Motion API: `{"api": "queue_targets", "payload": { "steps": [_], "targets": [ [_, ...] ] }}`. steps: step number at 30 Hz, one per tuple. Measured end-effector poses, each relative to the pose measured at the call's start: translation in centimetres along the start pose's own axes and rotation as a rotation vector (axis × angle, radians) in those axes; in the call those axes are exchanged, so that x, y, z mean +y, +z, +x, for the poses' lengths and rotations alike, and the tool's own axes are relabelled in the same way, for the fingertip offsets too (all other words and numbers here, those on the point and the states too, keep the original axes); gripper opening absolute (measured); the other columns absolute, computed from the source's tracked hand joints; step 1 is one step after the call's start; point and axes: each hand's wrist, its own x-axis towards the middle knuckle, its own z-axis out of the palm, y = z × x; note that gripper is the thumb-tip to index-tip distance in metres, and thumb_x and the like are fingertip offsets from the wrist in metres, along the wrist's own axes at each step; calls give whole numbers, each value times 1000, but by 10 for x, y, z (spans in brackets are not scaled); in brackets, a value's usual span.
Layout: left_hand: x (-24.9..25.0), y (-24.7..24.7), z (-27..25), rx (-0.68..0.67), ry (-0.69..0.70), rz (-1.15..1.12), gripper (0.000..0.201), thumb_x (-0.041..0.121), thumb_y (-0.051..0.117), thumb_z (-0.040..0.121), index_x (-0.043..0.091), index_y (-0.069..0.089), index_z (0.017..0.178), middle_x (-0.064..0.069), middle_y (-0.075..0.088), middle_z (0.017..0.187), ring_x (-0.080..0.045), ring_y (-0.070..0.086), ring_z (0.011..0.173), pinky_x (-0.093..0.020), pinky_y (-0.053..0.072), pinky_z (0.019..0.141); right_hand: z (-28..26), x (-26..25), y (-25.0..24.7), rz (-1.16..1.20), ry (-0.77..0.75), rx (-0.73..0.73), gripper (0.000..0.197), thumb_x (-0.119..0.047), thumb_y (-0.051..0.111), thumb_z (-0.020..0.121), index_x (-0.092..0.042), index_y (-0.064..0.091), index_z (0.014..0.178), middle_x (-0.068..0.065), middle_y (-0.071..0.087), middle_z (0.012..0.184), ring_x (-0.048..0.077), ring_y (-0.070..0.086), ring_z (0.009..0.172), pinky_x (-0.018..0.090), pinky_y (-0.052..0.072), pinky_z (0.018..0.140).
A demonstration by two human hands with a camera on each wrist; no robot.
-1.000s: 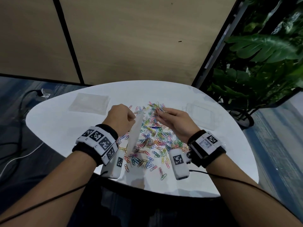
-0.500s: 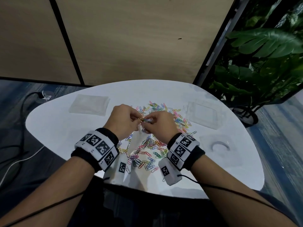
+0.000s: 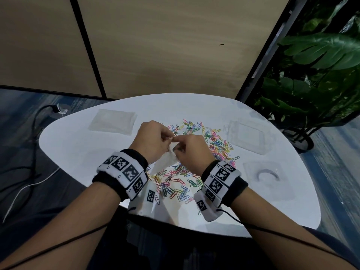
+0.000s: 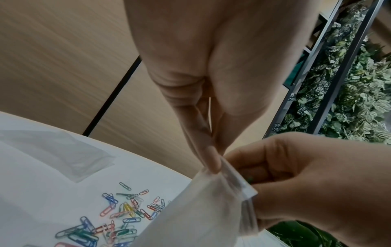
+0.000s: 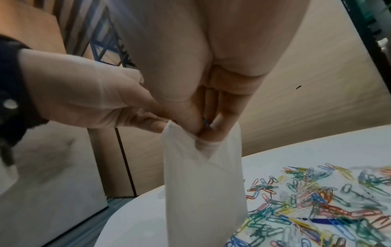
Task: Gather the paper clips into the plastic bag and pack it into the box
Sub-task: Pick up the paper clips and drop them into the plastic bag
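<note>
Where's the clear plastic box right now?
In the head view the clear plastic box lies flat on the white table, on the person's right, just beyond the paper clips and apart from both hands.

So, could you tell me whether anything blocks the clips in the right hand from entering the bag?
Nothing visible does: the left hand pinches the plastic bag open and the right hand already reaches into its mouth.

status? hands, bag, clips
Left hand pinches bag mouth. Right hand pushes clips into it. Most clips loose on table. Nothing blocking.
</note>
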Motion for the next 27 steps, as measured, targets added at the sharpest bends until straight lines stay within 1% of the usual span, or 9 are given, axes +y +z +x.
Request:
{"api": "queue_targets", "payload": {
  "steps": [4,8,10,11,13,16,19,24,27],
  "targets": [
    [-1,0,0,3,-18,6,18,5,68,87,9,78,101,-9,76,81,-20,73,72,-32,61,81,-1,6,-12,20,-106,-151,42,8,51,81,-18,75,103,1,72,114,14,67,99,31,55,88],
    [-3,-5,1,44,-30,15,18,7,67,90,10,78,104,-7,76,87,-14,69,68,-21,53,74,-4,24,-31,331,-2,1,25,-1,64,87,-21,75,97,-4,74,100,3,70,89,24,58,81],
    [-2,-10,2,61,-26,34,18,8,68,89,10,79,104,-7,76,91,-15,66,75,-20,49,76,-11,49,-38,224,108,33,20,-10,70,86,-21,73,102,-4,73,96,6,70,84,30,59,83],
    [-2,-13,2,66,-25,39,18,8,68,89,10,79,104,-7,76,91,-16,65,77,-19,49,78,-17,65,-40,60,202,-41,28,-17,74,83,-21,69,111,-2,72,100,10,68,86,35,58,86],
    [-3,-20,1,72,-26,56,18,9,69,89,10,79,104,-7,76,88,-16,67,76,-19,49,78,-33,98,-35,-284,417,-300,69,-29,83,75,-17,51,135,8,62,124,22,65,101,41,54,93],
    [-8,-30,1,79,-43,69,17,8,69,89,9,78,104,-5,72,82,-16,67,69,-20,49,75,-60,130,-17,-381,559,-463,107,-35,90,63,-15,27,148,16,40,145,32,59,115,42,52,96],
    [-13,-32,0,77,-54,91,18,8,70,89,8,78,106,-2,68,80,-14,64,68,-20,47,74,-72,142,4,-309,491,-402,115,-38,91,58,-20,24,149,16,33,144,31,55,118,40,48,101],
    [-16,-29,-1,44,-62,103,19,8,70,89,9,78,106,-3,69,78,-18,67,77,-26,55,84,-63,140,28,-371,293,-287,85,-33,77,79,-23,30,148,12,31,141,28,55,115,35,48,100],
    [-18,-29,1,40,-71,121,19,10,69,90,10,78,107,-4,70,80,-17,65,76,-24,52,80,-49,136,37,-515,178,-301,70,-31,66,89,-31,28,148,10,19,155,34,48,126,43,49,100]
  ]
}}
